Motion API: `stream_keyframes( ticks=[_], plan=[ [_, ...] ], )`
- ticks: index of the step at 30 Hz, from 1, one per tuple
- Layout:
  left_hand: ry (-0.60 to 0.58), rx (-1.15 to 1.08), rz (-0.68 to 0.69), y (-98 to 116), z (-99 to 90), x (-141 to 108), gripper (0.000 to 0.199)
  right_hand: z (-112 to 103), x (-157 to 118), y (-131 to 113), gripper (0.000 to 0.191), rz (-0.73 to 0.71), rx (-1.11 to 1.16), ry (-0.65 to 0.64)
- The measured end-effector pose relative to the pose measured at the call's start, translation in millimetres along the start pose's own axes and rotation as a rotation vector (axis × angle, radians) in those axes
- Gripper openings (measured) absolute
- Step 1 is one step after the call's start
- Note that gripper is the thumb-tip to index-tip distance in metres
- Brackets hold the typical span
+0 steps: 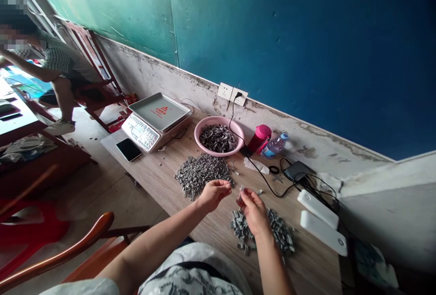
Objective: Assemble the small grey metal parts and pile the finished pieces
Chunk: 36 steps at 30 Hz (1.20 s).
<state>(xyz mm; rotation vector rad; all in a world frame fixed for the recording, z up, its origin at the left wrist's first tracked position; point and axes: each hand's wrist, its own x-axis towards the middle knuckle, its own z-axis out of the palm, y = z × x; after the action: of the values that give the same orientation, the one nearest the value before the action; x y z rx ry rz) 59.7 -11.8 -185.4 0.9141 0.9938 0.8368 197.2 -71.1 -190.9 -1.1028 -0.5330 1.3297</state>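
My right hand pinches a small grey metal piece between thumb and fingers, above a scattered pile of grey metal pieces. My left hand hangs just left of it, fingers drawn together, and whatever they hold is too small to make out. Beyond the hands lies a larger heap of crumpled grey metal bits on the wooden table. A pink plastic basket holds dark metal strips farther back.
A digital scale and a black phone sit at the table's left end. A pink flask, water bottle, black cables and two white power banks lie to the right. A seated person is at far left.
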Motion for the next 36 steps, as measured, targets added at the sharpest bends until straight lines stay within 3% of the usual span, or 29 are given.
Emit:
stream_keyframes(
  ticks=[5, 12, 26, 36],
  plan=[
    [-0.092, -0.35, 0.006, 48.8, 23.5, -27.2, 0.03, 22.2, -21.4, -42.9, 0.026, -0.096, 0.052, -0.143],
    [-0.208, -0.59, -0.002, 71.5, 29.6, -48.3, 0.015, 34.3, -43.4, -63.7, 0.022, -0.095, 0.021, -0.214],
    [-0.263, -0.564, 0.056, 87.6, 36.6, -65.1, 0.019, 42.0, -50.9, -77.6, 0.022, -0.06, -0.048, -0.31],
    [-0.213, -0.259, 0.376, 85.8, 38.8, -72.5, 0.016, 44.3, -56.5, -78.5, 0.028, -0.137, -0.147, -0.195]
  ],
)
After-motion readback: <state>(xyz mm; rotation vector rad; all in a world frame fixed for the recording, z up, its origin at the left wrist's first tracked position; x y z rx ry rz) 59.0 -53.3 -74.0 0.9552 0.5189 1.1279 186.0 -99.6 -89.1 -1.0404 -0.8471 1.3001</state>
